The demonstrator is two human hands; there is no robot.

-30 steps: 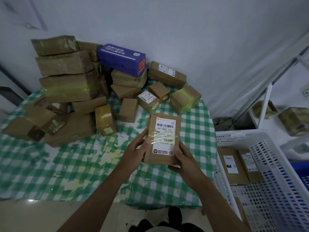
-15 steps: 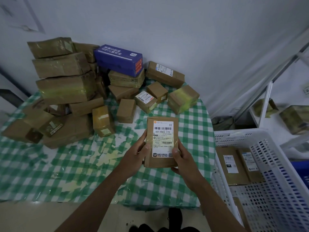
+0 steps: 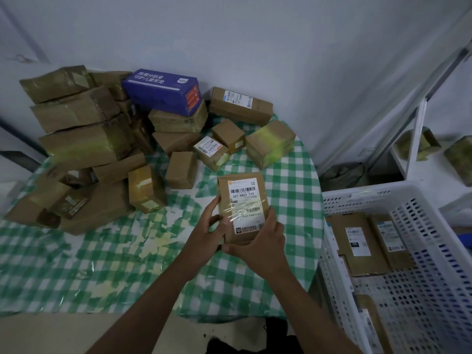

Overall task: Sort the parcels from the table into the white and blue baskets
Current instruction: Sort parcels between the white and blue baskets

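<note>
Barely shifted since before, the flat labelled cardboard parcel (image 3: 242, 206) stays above the checked tabletop's (image 3: 102, 264) right edge, left hand (image 3: 207, 231) and right hand (image 3: 260, 241) fingers grasping it; perforated white basket (image 3: 408, 200) beside.

Matt cardboard parcel (image 3: 242, 208), glossy tape

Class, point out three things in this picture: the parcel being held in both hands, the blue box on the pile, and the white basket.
held parcel (image 3: 244, 200), head view, on its white shipping label.
blue box (image 3: 163, 92), head view, on its printed top face.
white basket (image 3: 362, 191), head view, on its far rim.
</note>
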